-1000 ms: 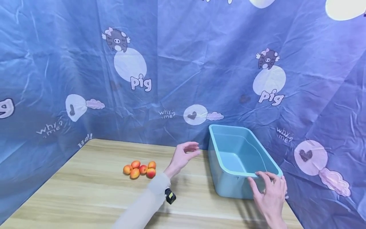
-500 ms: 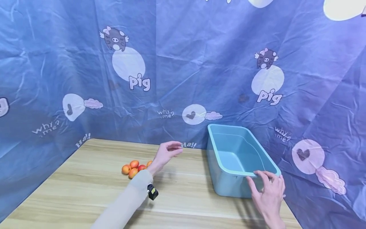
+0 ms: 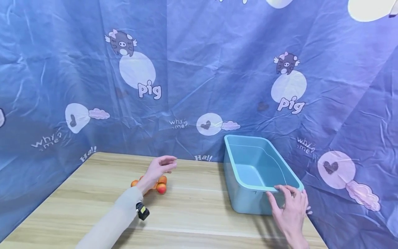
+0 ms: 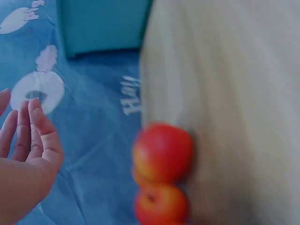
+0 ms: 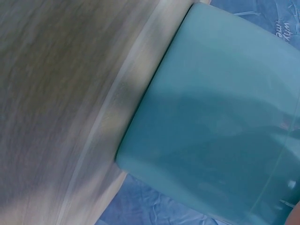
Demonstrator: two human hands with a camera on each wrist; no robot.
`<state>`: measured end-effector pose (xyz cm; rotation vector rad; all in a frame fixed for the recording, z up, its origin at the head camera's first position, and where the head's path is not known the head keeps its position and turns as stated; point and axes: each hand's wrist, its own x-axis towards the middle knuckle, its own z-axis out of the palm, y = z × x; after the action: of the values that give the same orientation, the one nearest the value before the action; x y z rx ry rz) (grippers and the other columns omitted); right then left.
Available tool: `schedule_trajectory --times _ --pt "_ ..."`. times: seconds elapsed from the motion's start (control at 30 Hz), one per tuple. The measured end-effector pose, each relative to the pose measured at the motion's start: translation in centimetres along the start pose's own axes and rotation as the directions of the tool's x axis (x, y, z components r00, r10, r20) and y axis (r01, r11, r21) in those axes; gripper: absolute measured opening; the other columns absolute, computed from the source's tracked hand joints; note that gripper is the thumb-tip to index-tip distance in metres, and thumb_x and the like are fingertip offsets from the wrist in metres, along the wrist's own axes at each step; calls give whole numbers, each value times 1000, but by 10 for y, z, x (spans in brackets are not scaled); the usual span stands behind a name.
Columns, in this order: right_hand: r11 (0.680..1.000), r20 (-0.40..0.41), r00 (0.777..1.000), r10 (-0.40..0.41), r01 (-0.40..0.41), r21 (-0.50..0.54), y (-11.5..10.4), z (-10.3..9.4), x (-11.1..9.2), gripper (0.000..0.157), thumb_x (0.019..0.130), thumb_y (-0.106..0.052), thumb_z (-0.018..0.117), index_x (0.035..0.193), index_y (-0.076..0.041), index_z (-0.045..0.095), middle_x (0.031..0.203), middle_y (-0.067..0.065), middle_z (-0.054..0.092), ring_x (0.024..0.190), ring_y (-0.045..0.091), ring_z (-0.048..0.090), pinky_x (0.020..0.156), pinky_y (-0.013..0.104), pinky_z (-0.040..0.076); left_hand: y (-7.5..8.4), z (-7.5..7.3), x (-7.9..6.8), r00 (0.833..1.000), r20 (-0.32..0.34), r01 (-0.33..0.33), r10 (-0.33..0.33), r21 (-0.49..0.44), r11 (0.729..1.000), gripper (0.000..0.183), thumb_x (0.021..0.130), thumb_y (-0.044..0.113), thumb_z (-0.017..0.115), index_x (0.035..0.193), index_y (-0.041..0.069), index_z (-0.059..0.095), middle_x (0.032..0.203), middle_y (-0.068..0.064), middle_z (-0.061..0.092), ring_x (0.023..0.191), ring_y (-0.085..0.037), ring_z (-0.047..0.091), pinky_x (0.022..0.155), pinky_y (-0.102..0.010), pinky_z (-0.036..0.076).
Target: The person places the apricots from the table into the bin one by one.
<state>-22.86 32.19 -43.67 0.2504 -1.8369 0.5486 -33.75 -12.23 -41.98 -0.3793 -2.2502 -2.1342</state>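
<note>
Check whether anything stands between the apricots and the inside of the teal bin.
The raised wall of the teal bin does; no object shows on the table between it and the apricots.

Booth-like, cloth-walled work spot; room beyond unclear. Blue cloth (image 3: 186,86) (pig prints, playful) hung along table's (image 3: 192,221) back, left, right edges.

"What could be read?"
"The blue cloth (image 3: 214,41) carried words. In the head view, "pig" (image 3: 150,90) stood at ten and three o'clock, "why me?" (image 3: 178,123) twice at nine, once at three; "Ha!!" (image 3: 203,157) at six and half past eight."
"And the left wrist view?"
""Ha!!", at ten."
</note>
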Motion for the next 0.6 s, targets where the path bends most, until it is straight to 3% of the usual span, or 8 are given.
schedule_trajectory --times 0.2,0.3,0.47,0.6 --pt "1000 -4 1000 -12 12 -3 1 1 3 63 88 -63 59 97 -1 67 100 24 54 96 44 43 116 57 14 -16 -28 -13 996 -14 92 -92 20 996 46 88 14 72 129 -3 58 114 -9 70 96 -15 66 87 -43 54" --pt "1000 1 1000 -6 6 2 2 1 4 64 88 -63 59 97 0 67 100 25 54 97 44 43 116 57 14 -22 -43 -18 993 -11 116 -116 29 993 49 88 14 72 131 -4 56 124 -18 65 98 -20 65 84 -39 55" --pt "1000 21 1000 15 -15 -1 0 -1 1 65 88 -64 58 97 0 67 101 25 53 99 44 43 117 56 13 -28 -70 -22 984 2 175 -176 63 983 53 88 17 73 133 -2 54 137 -23 55 88 -13 62 75 -26 53" --pt "999 47 998 34 -33 -17 -1 -2 -1 66 89 -64 57 97 1 67 102 26 53 100 45 42 117 56 12 -31 -90 -24 979 5 202 -203 65 977 54 89 16 71 136 -4 51 134 -22 57 86 -13 64 78 -29 54"
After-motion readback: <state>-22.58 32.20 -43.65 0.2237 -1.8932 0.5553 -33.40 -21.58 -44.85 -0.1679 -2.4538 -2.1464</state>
